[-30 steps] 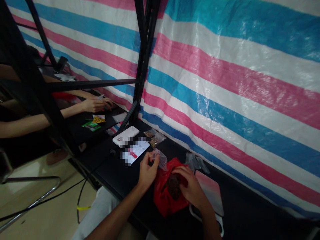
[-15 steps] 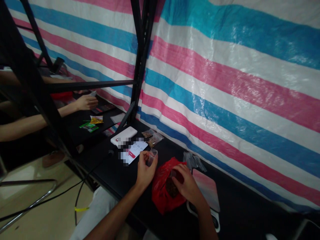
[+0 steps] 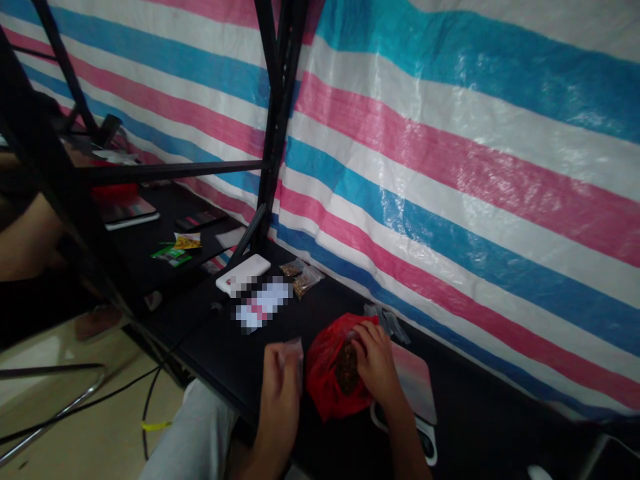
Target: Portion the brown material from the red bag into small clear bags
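My left hand (image 3: 281, 393) is closed on a small clear plastic bag (image 3: 299, 353), held upright above the black table. To its right sits an opened red plastic bag (image 3: 320, 383) containing brown, loose, coarse material (image 3: 346, 373). My right hand (image 3: 377, 360) reaches over the red bag's right rim, its fingers curled down at the brown contents. Whatever those fingertips pinch is too dark and small to make out. Partly under my right forearm lies a flat kitchen scale (image 3: 417, 383) with a shiny plate and white base.
Two small filled clear bags (image 3: 305, 281) lie by the striped sheet (image 3: 360, 233). Two phones, one white (image 3: 245, 273) and one lit (image 3: 265, 303), lie left. Flat clear bags (image 3: 395, 327) lie behind the scale. A black frame post (image 3: 273, 147) divides off a neighbour's table with packets (image 3: 187, 241).
My left hand has drawn back toward me with the clear bag. My right hand stays at the red bag's opening, shifting slightly. The neighbouring person's hand has withdrawn from their table.
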A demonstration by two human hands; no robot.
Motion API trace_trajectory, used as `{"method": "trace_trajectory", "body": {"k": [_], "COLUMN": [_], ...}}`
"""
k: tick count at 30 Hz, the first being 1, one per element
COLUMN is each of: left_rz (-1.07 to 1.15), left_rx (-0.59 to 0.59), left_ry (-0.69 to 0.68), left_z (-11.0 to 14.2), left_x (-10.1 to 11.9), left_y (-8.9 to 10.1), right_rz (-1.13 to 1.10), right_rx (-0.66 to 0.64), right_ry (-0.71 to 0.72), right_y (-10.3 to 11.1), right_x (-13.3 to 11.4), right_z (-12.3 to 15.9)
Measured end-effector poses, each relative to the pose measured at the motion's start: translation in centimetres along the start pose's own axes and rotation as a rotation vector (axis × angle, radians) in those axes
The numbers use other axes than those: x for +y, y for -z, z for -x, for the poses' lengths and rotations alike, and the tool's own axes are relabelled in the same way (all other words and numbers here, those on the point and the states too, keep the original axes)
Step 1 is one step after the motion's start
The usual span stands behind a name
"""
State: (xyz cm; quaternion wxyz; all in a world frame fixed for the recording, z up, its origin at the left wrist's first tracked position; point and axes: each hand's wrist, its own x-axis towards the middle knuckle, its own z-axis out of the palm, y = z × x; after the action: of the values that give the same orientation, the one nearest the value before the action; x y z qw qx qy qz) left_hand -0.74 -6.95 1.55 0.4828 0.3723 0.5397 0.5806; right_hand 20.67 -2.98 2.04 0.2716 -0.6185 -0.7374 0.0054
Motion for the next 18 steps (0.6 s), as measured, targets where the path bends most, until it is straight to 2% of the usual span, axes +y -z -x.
{"method": "trace_trajectory", "body": {"k": [2, 3, 6, 9, 11, 15, 18], "left_rz": [-0.045, -0.061, -0.143, -0.244, -0.252, -0.197, -0.113], "left_rx": [-0.065, -0.057, -0.048, -0.081, -0.073, 0.01, 0.088], "left_ry": [0.091, 0.111, 0.131, 0.17, 0.137, 0.063, -0.021], "left_z": [3.9, 5.5, 7.8, 6.8, 5.5, 3.2, 2.1], "left_x": [-0.6, -1.0, -2.0, -1.9, -1.5, -1.4, -1.8], "left_y": [0.9, 1.2, 0.6, -1.2, -2.5, -4.5, -5.3], "right_rz": [0.027, 0.03, 0.03, 0.012, -0.007, -0.041, -0.065], "right_rx": [-0.002, -0.017, -0.084, -0.133, -0.155, -0.195, -0.214], "right_ry": [0.003, 0.006, 0.016, 0.014, 0.017, 0.011, -0.009], "right_y": [0.1, 0.2, 0.6, 0.9, 1.1, 1.5, 1.6], "right_x": [0.2, 0.2, -0.2, -0.9, -1.4, -2.0, -2.2], "right_z": [0.0, 0.0, 0.0, -0.2, -0.2, -0.2, -0.1]}}
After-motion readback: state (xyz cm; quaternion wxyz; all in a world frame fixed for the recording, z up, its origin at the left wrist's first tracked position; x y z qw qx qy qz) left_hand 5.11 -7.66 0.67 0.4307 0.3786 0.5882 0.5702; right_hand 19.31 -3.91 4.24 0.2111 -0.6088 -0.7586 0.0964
